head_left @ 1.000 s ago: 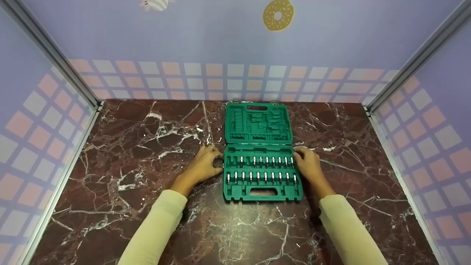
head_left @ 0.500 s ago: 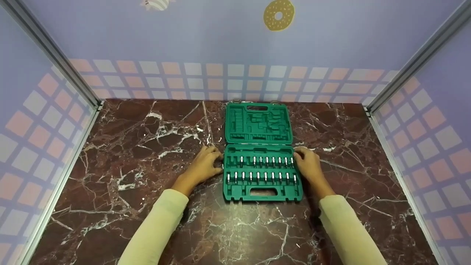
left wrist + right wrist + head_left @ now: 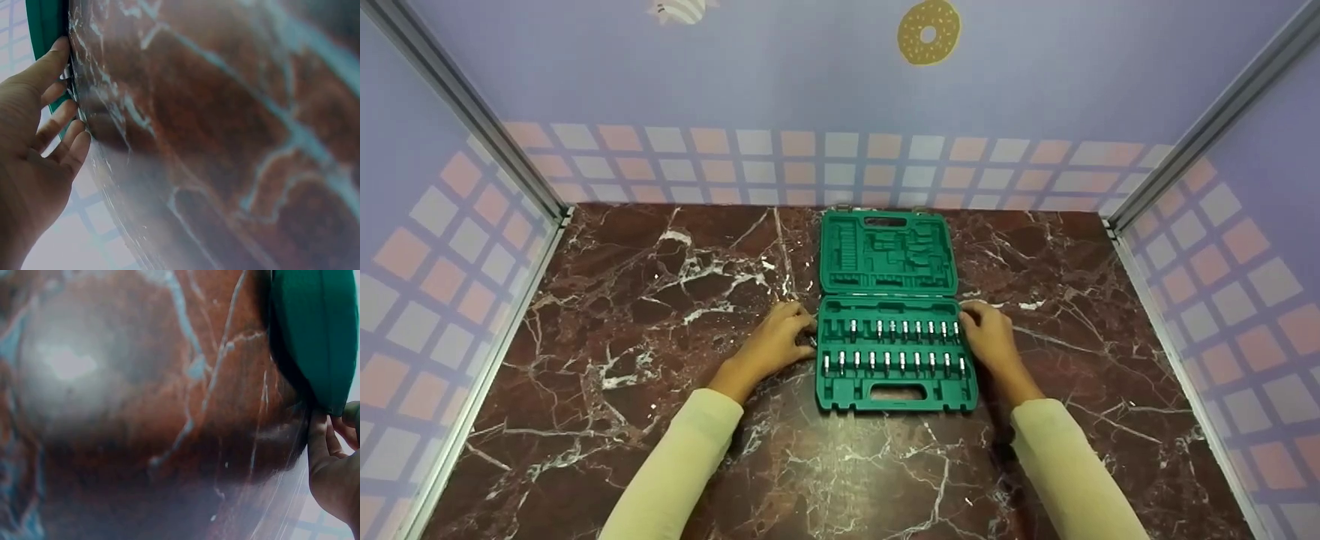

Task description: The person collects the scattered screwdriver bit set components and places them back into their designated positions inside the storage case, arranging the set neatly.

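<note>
A green plastic socket case (image 3: 840,399) lies unfolded on the marble-patterned table, its moulded lid (image 3: 847,217) laid back away from me. Two rows of small silver sockets (image 3: 901,362) fill slots in the near half. My left hand (image 3: 772,337) rests at the case's left side, thumb and fingers spread along the edge; in the left wrist view a small dark, shiny detail shows between them. On the right, my right hand (image 3: 990,337) touches the opposite side with its fingertips, and in the right wrist view its fingers (image 3: 318,439) meet the case's corner.
The dark red table (image 3: 660,360) with white veins reaches out to both sides of the case. Lilac walls with pink and white squares (image 3: 840,142) enclose it at the back, left and right, joined by grey metal corner posts (image 3: 1207,120).
My left hand has shifted very slightly at the case's left side. The right hand and the case stay where they were.
</note>
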A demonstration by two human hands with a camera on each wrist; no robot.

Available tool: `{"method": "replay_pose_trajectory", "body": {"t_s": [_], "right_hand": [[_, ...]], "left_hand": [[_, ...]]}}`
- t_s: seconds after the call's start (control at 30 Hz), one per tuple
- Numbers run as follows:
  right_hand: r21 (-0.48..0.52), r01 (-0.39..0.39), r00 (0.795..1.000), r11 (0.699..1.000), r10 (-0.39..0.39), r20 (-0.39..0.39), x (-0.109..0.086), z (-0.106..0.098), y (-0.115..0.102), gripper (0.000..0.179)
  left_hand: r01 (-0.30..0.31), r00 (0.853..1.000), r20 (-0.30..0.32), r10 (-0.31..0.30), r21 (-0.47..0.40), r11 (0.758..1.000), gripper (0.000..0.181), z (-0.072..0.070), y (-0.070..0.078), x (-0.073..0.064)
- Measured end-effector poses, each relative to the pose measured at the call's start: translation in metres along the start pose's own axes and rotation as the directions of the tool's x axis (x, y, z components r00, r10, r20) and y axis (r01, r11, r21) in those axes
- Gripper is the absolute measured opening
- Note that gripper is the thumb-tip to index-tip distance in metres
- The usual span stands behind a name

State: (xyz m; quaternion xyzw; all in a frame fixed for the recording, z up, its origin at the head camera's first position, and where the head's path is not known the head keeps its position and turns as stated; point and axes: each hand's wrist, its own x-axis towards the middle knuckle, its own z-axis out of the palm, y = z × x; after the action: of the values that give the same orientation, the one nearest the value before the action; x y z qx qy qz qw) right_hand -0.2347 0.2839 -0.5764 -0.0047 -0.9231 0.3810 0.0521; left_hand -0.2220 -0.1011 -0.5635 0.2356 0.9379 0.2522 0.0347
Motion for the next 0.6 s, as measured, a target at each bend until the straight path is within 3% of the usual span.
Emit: {"method": "replay_pose_trajectory", "body": {"t_s": [0.33, 0.6], "right_hand": [[0.000, -0.010, 1.000, 1.000, 0.010, 0.025, -0.0007, -0.0017, -0.0005, 0.025], [-0.009, -0.011, 0.999, 1.000, 0.011, 0.037, 0.0003, -0.0020, -0.0008, 0.026]], "left_hand": [[-0.055, 0.996, -0.075, 0.055, 0.002, 0.998, 0.010, 0.0055, 0.0025, 0.0023], [-0.019, 0.997, -0.078, 0.016, -0.036, 0.999, 0.010, 0.0097, 0.0034, 0.0023]]}}
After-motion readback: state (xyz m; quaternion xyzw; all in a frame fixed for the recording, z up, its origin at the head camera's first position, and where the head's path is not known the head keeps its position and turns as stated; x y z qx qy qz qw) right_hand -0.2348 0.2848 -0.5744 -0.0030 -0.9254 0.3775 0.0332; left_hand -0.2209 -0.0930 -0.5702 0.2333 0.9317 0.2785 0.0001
